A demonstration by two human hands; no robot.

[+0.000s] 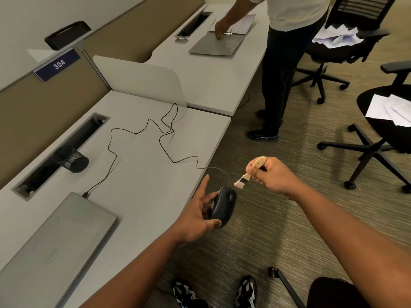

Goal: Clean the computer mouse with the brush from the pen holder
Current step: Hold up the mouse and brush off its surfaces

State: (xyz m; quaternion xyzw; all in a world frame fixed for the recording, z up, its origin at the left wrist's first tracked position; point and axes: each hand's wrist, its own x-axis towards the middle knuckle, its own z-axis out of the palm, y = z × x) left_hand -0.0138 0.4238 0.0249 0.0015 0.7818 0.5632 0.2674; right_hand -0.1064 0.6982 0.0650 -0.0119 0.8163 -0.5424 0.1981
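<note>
My left hand [198, 216] holds a black wired computer mouse [224, 206] off the desk's front edge, above the carpet, thumb and fingers curled round its sides. My right hand [273, 176] grips a small wooden-handled brush [250, 171], its pale bristles pointing down-left just above the mouse's front end; whether they touch it I cannot tell. The mouse's thin cable [160, 138] winds back over the white desk [144, 174]. A black mesh pen holder [72, 160] stands by the cable slot at the desk's rear.
A shut grey laptop [55, 238] lies at the desk's near left with a cable plugged in. Another person [287, 52] stands at the neighbouring desk, handling a binder. Office chairs [382, 121] with papers stand on the right. My shoes [213, 292] show below.
</note>
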